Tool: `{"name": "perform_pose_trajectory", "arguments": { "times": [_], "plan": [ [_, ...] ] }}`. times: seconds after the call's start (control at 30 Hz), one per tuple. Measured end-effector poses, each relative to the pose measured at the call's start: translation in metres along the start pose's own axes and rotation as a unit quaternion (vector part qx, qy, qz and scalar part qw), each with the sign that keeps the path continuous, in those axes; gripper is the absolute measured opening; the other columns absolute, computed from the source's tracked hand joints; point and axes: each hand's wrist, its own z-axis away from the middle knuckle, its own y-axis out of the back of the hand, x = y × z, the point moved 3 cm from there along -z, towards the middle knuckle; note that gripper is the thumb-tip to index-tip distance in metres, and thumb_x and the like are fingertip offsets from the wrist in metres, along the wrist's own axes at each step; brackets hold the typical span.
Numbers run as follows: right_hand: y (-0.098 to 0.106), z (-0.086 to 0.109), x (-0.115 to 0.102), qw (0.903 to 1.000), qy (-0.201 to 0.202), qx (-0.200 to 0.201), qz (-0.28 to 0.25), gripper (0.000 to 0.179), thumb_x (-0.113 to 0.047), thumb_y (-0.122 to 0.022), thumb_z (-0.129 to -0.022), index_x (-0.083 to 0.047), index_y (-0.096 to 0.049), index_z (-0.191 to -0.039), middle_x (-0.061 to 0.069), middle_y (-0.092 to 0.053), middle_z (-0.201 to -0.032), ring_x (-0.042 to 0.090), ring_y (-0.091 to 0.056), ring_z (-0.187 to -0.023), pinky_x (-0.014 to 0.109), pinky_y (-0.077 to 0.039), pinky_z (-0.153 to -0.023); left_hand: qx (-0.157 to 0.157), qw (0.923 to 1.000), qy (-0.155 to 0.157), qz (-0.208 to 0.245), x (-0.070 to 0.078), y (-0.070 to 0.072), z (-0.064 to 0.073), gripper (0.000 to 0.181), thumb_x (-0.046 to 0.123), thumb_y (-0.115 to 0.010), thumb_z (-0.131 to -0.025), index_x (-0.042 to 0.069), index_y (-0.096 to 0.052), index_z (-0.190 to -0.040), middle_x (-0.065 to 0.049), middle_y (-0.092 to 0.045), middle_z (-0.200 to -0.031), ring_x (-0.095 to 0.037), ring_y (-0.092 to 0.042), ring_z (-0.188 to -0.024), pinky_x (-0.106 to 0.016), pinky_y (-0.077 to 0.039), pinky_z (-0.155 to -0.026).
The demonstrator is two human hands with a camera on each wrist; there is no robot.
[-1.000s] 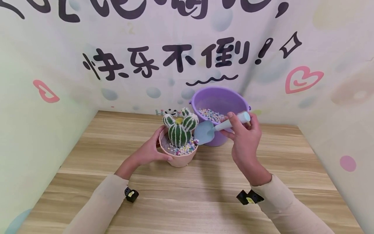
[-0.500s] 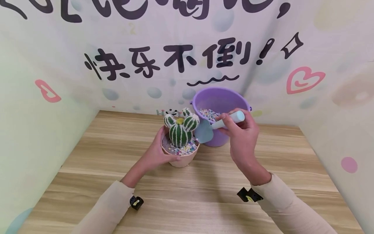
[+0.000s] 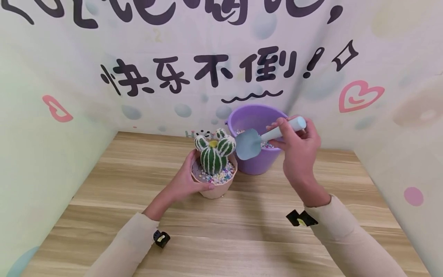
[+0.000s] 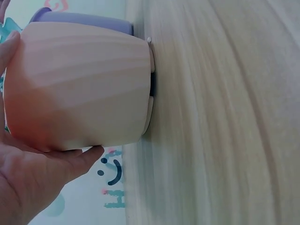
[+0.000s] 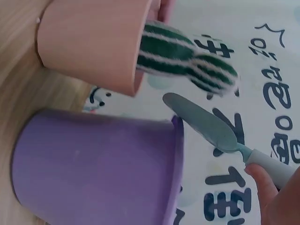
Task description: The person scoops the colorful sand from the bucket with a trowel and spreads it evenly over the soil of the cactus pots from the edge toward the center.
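My left hand (image 3: 188, 181) grips the side of a pale pink flowerpot (image 3: 216, 190), thumb on the front and fingers round the back. In the pot stands a green cactus (image 3: 212, 157) with white stripes, and small pastel pebbles (image 3: 221, 177) cover part of the grey surface around it. My right hand (image 3: 301, 150) holds a light blue toy shovel (image 3: 248, 144) by its pale handle. The blade is over the near left rim of a purple bucket (image 3: 256, 165), close beside the cactus. More pebbles lie inside the bucket, partly hidden by the shovel.
Pot and bucket stand side by side near the back of a wooden table (image 3: 221, 238). Right behind the bucket rises a printed backdrop (image 3: 166, 119) with black lettering, which also closes off both sides.
The right hand first went slightly left, then moved up and right, lifting the shovel blade from beside the pot to the bucket's rim. The left hand and pot shifted slightly right, then stayed still.
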Motion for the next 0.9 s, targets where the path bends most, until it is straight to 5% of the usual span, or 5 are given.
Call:
{"name": "perform_pose_trajectory", "arguments": {
  "times": [0.23, 0.53, 0.67, 0.9],
  "plan": [
    [0.010, -0.030, -0.012, 0.9989, -0.036, 0.028, -0.009, 0.033, -0.016, -0.080, -0.080, 0.002, -0.058, -0.096, 0.018, -0.067, -0.084, 0.033, -0.072, -0.077, 0.044, -0.057, -0.064, 0.004, 0.9998, 0.017, -0.005, 0.004, 0.000, 0.004, 0.122, 0.025, -0.089, -0.070, 0.013, -0.003, -0.156, -0.011, -0.017, -0.161, -0.028, -0.019, -0.147, -0.047, -0.017, -0.119],
    [0.021, -0.073, -0.017, 0.9946, -0.092, 0.048, -0.011, 0.038, -0.018, -0.084, -0.076, 0.000, -0.060, -0.099, 0.015, -0.068, -0.085, 0.031, -0.072, -0.073, 0.044, -0.057, -0.062, 0.100, 0.9909, 0.080, -0.041, 0.008, -0.011, 0.016, 0.131, 0.038, -0.090, -0.066, 0.014, 0.002, -0.156, -0.017, -0.010, -0.161, -0.035, -0.018, -0.146, -0.053, -0.020, -0.117],
    [0.025, -0.087, -0.009, 0.9920, -0.109, 0.060, 0.018, 0.041, -0.023, -0.086, -0.074, -0.001, -0.063, -0.099, 0.013, -0.068, -0.085, 0.028, -0.072, -0.074, 0.041, -0.057, -0.063, 0.129, 0.9877, 0.083, -0.031, 0.006, -0.018, 0.017, 0.132, 0.038, -0.092, -0.063, 0.014, -0.001, -0.156, -0.012, -0.017, -0.161, -0.031, -0.021, -0.145, -0.051, -0.021, -0.117],
    [0.029, -0.110, 0.018, 0.9882, -0.119, 0.059, 0.076, 0.026, -0.022, -0.078, -0.083, -0.007, -0.063, -0.098, 0.009, -0.068, -0.084, 0.023, -0.071, -0.069, 0.037, -0.059, -0.062, 0.123, 0.9909, 0.052, 0.012, 0.001, -0.019, 0.014, 0.122, 0.031, -0.092, -0.065, 0.014, -0.010, -0.154, -0.002, -0.027, -0.158, -0.023, -0.029, -0.143, -0.045, -0.025, -0.117]
  ]
}}
